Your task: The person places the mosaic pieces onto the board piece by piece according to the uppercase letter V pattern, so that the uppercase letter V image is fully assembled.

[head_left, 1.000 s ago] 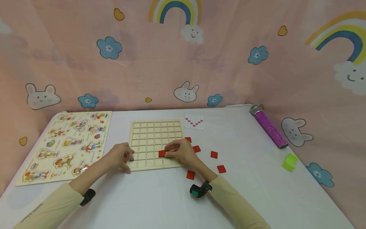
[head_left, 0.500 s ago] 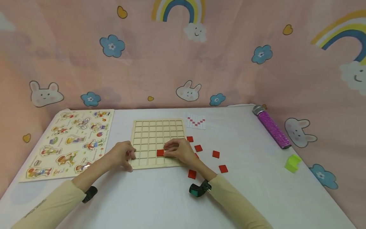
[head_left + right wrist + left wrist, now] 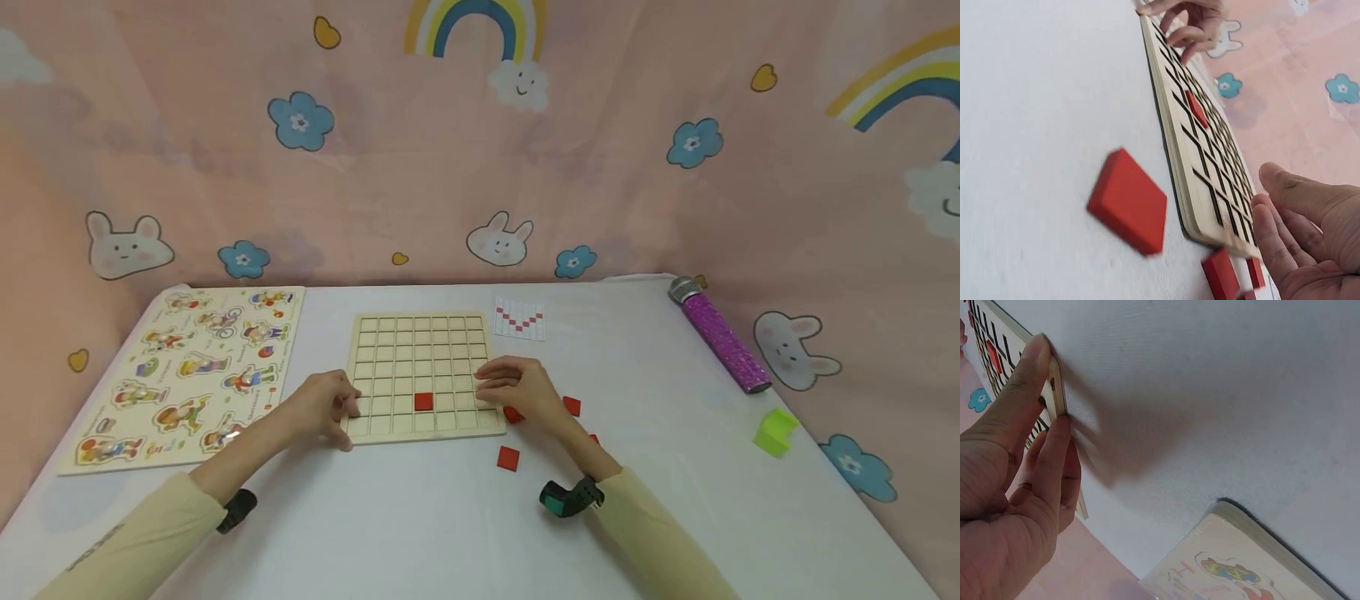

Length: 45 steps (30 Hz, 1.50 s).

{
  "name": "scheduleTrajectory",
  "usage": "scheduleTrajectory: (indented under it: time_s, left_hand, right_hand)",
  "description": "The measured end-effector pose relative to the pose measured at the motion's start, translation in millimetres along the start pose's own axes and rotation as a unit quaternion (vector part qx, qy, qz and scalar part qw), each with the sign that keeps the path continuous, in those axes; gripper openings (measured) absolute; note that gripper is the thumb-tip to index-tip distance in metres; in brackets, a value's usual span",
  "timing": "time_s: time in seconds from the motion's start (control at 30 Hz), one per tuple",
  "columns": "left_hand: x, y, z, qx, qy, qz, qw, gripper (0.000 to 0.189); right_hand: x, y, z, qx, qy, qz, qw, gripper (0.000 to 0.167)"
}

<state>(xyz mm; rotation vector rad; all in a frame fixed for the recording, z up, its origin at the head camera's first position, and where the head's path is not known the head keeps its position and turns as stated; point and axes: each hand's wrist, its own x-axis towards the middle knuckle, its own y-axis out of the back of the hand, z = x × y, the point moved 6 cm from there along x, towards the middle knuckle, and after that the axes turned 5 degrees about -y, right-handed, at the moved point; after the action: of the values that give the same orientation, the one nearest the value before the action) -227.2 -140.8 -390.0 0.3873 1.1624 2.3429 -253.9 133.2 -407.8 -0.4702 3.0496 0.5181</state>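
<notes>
A pale wooden grid board (image 3: 386, 358) lies in the middle of the table, with one red square tile (image 3: 423, 402) set in a cell in its lower half. My left hand (image 3: 326, 408) holds the board at its near left corner, thumb and index finger on the edge in the left wrist view. Over the board's right edge is my right hand (image 3: 522, 392), fingers loosely extended and nothing between them. Several loose red tiles lie around it; one tile (image 3: 1129, 203) shows large in the right wrist view, and others are partly hidden behind the hand and forearm.
A small card (image 3: 519, 319) with a red V pattern lies behind the board. To the left is a picture puzzle board (image 3: 172, 392). A purple microphone (image 3: 720, 337) and a lime-green block (image 3: 776, 432) lie at the right. A patterned pink cloth (image 3: 420, 167) hangs behind.
My right hand has let go of the red tile, leaving it on the board, and has moved right to the board's edge. My left hand has stayed at the corner.
</notes>
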Motion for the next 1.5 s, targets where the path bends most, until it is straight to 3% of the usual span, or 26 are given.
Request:
scheduleTrajectory:
  time_s: [0.27,0.5,0.7,0.97,1.37,1.5]
  left_hand:
    - [-1.5,0.5,0.9,-0.013,0.0,0.0,0.9999,0.034]
    - [-1.9,0.9,1.1,-0.018,-0.002,0.0,0.9998,0.034]
    - [-1.5,1.9,-1.3,-0.023,-0.007,0.002,0.9997,0.034]
    - [-1.9,0.8,-1.7,-0.024,-0.014,0.003,0.9996,0.034]
    - [-0.4,0.0,-6.1,-0.031,0.008,0.001,0.9995,0.033]
    - [-1.1,0.2,-4.9,-0.033,0.007,0.0,0.9994,0.033]
  right_hand:
    - [-24.6,67,20,-0.048,-0.021,0.053,0.9972,0.039]
    - [-42.8,105,42,-0.111,-0.054,0.031,0.9919,0.041]
    - [-51.0,117,57,-0.129,-0.069,0.0,0.9892,0.045]
    - [-53.8,123,58,-0.14,-0.059,0.013,0.9883,0.035]
    - [-53.0,120,56,-0.137,-0.047,0.018,0.9893,0.032]
    - [-52.6,119,60,-0.142,-0.06,0.018,0.9879,0.034]
